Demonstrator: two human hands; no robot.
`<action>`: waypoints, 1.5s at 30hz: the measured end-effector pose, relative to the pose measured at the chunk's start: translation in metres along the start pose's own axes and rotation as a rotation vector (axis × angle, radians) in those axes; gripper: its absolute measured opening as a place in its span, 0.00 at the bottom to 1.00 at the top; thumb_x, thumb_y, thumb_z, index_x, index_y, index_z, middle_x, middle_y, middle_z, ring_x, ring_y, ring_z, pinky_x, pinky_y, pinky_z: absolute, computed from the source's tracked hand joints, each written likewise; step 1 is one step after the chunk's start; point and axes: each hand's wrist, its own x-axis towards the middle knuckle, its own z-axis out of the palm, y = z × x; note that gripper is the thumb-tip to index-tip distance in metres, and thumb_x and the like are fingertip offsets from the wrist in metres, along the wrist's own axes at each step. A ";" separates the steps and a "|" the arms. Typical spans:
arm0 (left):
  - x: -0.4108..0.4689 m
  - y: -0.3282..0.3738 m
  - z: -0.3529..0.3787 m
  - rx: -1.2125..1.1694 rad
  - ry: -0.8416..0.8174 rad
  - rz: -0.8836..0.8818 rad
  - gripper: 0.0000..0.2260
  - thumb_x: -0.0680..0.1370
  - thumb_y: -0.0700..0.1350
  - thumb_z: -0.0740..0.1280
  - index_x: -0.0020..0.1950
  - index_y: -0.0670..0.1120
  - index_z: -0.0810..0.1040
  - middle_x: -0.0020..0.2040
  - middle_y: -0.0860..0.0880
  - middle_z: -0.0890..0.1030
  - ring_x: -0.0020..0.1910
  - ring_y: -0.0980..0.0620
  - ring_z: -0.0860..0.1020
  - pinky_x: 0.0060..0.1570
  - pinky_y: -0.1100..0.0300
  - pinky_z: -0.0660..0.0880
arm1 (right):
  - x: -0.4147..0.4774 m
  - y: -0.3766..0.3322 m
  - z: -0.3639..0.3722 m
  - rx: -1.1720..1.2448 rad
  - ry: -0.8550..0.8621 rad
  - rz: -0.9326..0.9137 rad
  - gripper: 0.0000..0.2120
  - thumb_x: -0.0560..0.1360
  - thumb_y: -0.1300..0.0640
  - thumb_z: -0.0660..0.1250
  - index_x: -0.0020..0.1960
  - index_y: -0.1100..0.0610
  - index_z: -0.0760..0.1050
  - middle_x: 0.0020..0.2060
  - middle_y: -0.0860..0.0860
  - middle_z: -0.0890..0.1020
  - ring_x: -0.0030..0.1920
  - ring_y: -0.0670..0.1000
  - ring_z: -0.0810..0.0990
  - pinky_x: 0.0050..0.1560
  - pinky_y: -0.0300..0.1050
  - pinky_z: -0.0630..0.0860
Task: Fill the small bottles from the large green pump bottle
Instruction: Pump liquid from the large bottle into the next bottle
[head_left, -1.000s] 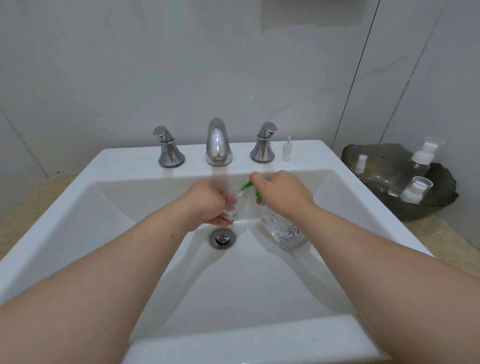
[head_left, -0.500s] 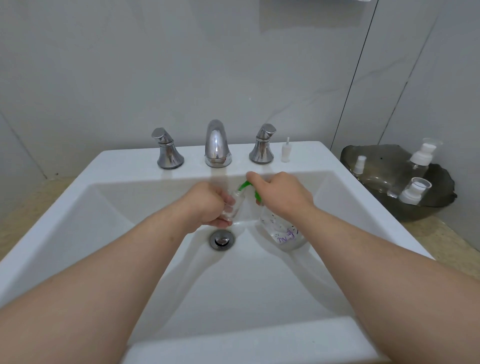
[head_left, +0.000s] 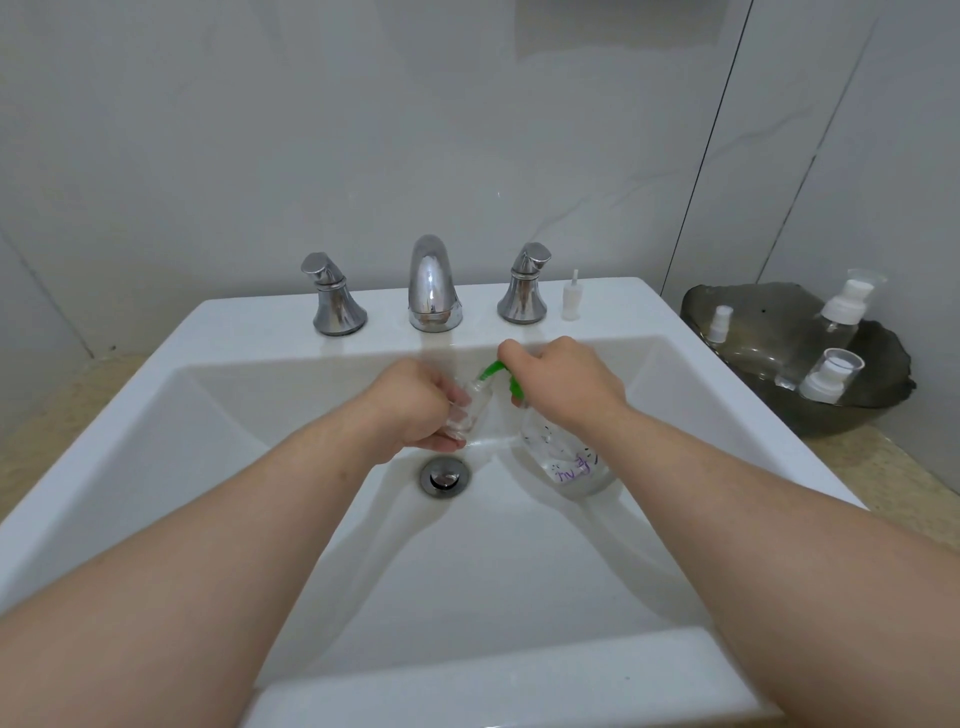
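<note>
Head view, frame centre: hardly anything has moved. Left hand (head_left: 415, 410) keeps its grip round the small bottle (head_left: 469, 411) under the green spout (head_left: 491, 370); right hand (head_left: 566, 384) keeps its grip on the pump bottle (head_left: 571, 460), so filling likely continues.

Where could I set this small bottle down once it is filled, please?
The sink rim left of the left tap handle is bare, as is the front rim. The deck corner right of the white pump insert is free too. The dark bowl is crowded with bottles.
</note>
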 end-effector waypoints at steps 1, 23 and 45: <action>0.000 0.000 0.000 -0.001 0.003 0.002 0.09 0.79 0.28 0.66 0.47 0.42 0.79 0.41 0.41 0.83 0.38 0.43 0.83 0.44 0.54 0.85 | 0.000 0.000 0.000 0.003 0.000 0.001 0.26 0.73 0.37 0.56 0.37 0.55 0.83 0.30 0.43 0.83 0.37 0.50 0.80 0.40 0.45 0.71; 0.004 -0.001 -0.002 -0.011 0.016 0.008 0.10 0.80 0.29 0.64 0.47 0.41 0.80 0.42 0.41 0.83 0.38 0.43 0.84 0.40 0.56 0.85 | 0.003 0.002 0.003 -0.031 0.005 -0.012 0.33 0.71 0.29 0.52 0.37 0.55 0.82 0.36 0.49 0.84 0.40 0.53 0.81 0.43 0.47 0.75; 0.002 -0.001 0.000 -0.007 -0.028 0.016 0.10 0.79 0.28 0.66 0.45 0.42 0.79 0.43 0.40 0.83 0.40 0.42 0.83 0.42 0.55 0.85 | 0.002 0.001 0.000 -0.009 -0.007 -0.005 0.24 0.72 0.39 0.56 0.35 0.55 0.82 0.26 0.47 0.78 0.34 0.53 0.79 0.37 0.45 0.70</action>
